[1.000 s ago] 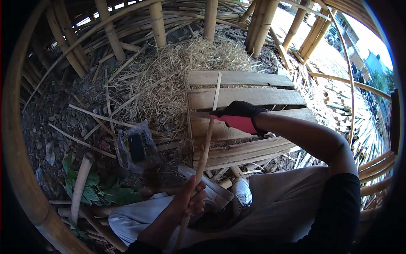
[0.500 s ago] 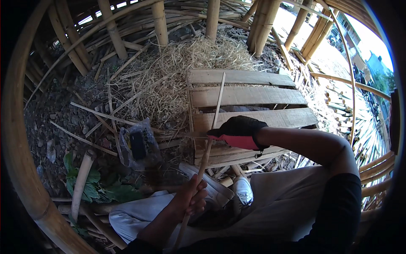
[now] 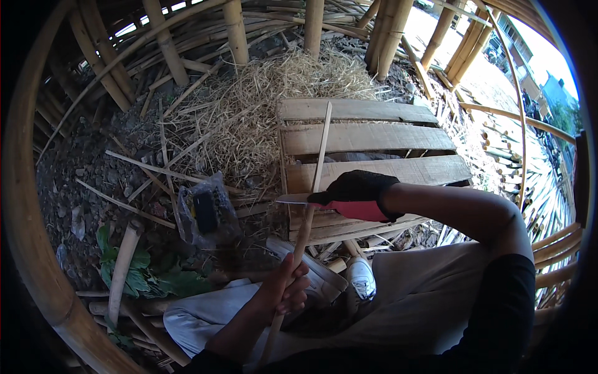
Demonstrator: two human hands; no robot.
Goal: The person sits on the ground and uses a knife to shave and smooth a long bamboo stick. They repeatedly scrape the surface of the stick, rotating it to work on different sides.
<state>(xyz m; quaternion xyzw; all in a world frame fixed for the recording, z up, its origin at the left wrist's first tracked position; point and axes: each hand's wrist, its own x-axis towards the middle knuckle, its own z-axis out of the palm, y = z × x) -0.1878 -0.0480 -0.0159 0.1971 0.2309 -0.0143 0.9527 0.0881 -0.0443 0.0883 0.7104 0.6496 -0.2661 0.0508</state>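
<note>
My bare left hand (image 3: 288, 288) is wrapped round a long, thin bamboo strip (image 3: 320, 156), which slants from my lap up over a slatted wooden crate (image 3: 374, 137). In a black and pink glove, my right hand (image 3: 354, 194) grips a knife. The knife blade (image 3: 291, 199) sticks out leftward from the glove and crosses the strip; the knife's handle is hidden in the fist. Above the blade the strip looks pale, and below it browner.
Left of the crate, a dark phone (image 3: 205, 212) lies on a clear plastic bag (image 3: 227, 215). Pale shavings (image 3: 274, 112) heap up behind. Bamboo posts (image 3: 313, 28) and a curved bamboo pole (image 3: 25, 237) surround me. Green leaves (image 3: 137, 274) lie at lower left.
The knife blade, blurred before, now shows sharply against the strip. Both hands keep their holds and have hardly moved; the whole view has shifted very slightly.
</note>
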